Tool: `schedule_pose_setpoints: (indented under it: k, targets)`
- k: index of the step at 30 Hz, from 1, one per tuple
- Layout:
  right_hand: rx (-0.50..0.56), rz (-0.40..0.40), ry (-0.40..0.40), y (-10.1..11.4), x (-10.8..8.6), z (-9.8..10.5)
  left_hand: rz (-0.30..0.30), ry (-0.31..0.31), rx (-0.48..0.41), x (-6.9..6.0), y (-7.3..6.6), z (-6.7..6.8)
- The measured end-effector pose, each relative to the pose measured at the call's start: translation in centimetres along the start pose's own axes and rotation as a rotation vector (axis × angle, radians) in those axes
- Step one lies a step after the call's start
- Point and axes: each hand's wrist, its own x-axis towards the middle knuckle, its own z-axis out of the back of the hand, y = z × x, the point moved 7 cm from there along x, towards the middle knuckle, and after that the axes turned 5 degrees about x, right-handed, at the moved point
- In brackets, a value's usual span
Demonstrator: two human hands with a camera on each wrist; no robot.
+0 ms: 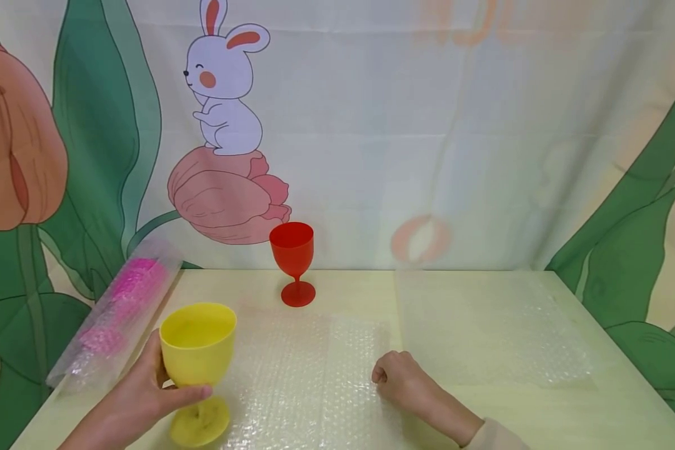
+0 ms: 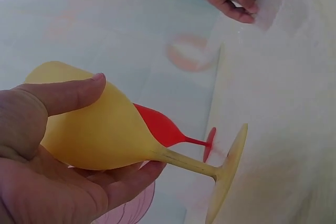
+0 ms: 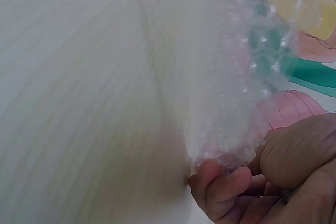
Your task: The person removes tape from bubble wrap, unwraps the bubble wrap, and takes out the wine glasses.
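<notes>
My left hand (image 1: 129,397) grips a yellow plastic goblet (image 1: 199,353) by its bowl. In the head view the goblet is nearly upright, low at left, its foot near the table; whether the foot touches is hard to tell. In the left wrist view the thumb lies along one side of the bowl (image 2: 100,124), fingers round the other. My right hand (image 1: 407,387) pinches the right edge of a bubble wrap sheet (image 1: 304,375) lying in front of me. The right wrist view shows that edge (image 3: 226,103) raised between thumb and curled fingers (image 3: 226,192).
A red goblet (image 1: 292,250) stands upright at the table's back. Another bubble wrap sheet (image 1: 484,337) lies flat at right. Something pink in bubble wrap (image 1: 132,294) rests along the left edge. Behind the table hangs a printed cloth (image 1: 360,125) with a rabbit and tulips.
</notes>
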Motion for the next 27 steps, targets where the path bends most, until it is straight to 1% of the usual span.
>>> schedule_pose_setpoints:
  k: [1, 3, 6, 8, 13, 21, 25, 27]
  targets:
    - [-0.003, 0.002, -0.002, 0.0, 0.0, 0.1, -0.019, -0.006, -0.007, -0.1, -0.2, 0.0]
    - [-0.008, 0.004, -0.004, 0.0, 0.0, 0.1, -0.032, -0.010, -0.017, -0.1, -0.5, 0.0]
    - [-0.021, 0.010, -0.011, -0.1, 0.0, 0.2, -0.029, -0.005, -0.032, 0.1, -0.7, -0.2]
    - [-0.030, 0.018, -0.017, -0.2, 0.0, 0.2, -0.039, -0.006, -0.029, 0.2, -0.8, -0.5]
    - [-0.043, 0.036, -0.022, -0.1, 0.0, 0.3, -0.088, -0.010, -0.023, 0.5, -1.4, -0.8]
    - [-0.069, 0.038, -0.028, 0.0, 0.0, 0.3, -0.126, 0.014, -0.017, 1.9, -2.2, -1.1]
    - [-0.074, 0.038, -0.030, 0.0, 0.0, 0.3, -0.164, 0.008, -0.020, 2.6, -2.4, -1.2]
    - [-0.071, 0.040, -0.030, 0.0, 0.0, 0.3, -0.195, 0.000, -0.023, 3.0, -2.6, -1.2]
